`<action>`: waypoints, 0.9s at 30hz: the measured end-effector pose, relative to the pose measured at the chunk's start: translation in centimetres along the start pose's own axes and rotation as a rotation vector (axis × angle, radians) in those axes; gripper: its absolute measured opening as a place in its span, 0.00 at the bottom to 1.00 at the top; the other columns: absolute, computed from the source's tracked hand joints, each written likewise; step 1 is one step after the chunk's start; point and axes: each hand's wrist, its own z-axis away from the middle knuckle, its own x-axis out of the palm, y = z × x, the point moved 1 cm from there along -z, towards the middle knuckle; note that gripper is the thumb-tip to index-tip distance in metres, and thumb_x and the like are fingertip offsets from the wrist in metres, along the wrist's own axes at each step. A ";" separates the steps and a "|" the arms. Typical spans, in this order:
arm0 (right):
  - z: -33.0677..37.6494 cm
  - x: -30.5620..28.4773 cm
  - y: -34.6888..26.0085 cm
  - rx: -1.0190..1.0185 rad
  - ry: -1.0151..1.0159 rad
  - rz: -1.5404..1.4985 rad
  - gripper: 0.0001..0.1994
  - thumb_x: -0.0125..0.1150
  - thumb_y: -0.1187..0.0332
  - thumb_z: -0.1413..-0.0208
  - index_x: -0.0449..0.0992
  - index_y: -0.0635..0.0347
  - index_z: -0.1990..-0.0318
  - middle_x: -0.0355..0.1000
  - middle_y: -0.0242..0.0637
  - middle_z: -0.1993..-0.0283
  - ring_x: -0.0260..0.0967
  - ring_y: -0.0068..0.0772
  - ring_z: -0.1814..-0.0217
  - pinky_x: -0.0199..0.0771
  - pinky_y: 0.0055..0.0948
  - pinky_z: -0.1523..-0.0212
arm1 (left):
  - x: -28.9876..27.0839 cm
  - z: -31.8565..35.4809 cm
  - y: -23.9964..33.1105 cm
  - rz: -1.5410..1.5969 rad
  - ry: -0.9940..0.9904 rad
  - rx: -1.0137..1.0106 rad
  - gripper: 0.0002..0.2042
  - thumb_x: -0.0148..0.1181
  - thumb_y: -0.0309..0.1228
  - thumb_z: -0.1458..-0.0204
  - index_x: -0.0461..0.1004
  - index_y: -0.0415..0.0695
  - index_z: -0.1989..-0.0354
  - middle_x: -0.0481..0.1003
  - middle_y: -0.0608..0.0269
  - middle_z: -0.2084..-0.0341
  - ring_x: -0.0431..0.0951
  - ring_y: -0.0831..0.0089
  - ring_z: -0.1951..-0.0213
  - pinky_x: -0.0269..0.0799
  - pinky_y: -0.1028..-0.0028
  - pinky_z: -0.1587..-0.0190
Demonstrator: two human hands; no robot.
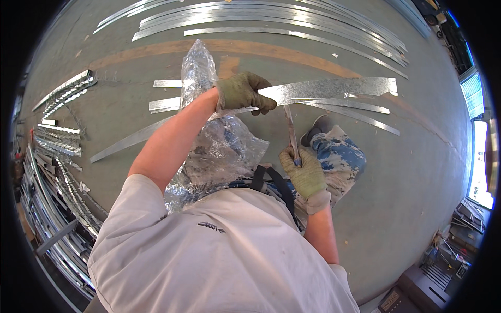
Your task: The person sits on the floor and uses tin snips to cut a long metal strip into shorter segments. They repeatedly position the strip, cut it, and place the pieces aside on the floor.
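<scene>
My left hand [244, 93], in an olive work glove, closes around a broad galvanised metal strip [339, 88] held up across my front. The strip's right end is notched, and its left part passes behind my arm. My right hand [303, 169], gloved too, grips a slim, worn, flat bar-like tool [290, 125], whose kind I cannot make out. Its upper end reaches the strip's lower edge, but whether it touches is unclear. Below the strip, narrower metal strips [360, 105] lie to the right. Clear crinkled plastic sheeting [222, 151] hangs over my left leg.
Long metal strips [250, 15] lie on the floor ahead, beyond a worn yellow line [255, 48]. Bent and toothed metal pieces [60, 138] and long rails [49, 208] crowd the left. Assorted equipment [454, 250] stands at the lower right.
</scene>
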 end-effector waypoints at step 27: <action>-0.8 -1.0 -1.0 -0.094 0.028 0.200 0.20 0.76 0.53 0.30 0.85 0.64 0.52 0.78 0.41 0.62 0.72 0.32 0.63 0.76 0.37 0.58 | 0.4 0.6 0.2 0.065 0.051 0.004 0.08 0.78 0.30 0.38 0.89 0.37 0.58 0.84 0.66 0.73 0.80 0.77 0.70 0.77 0.70 0.64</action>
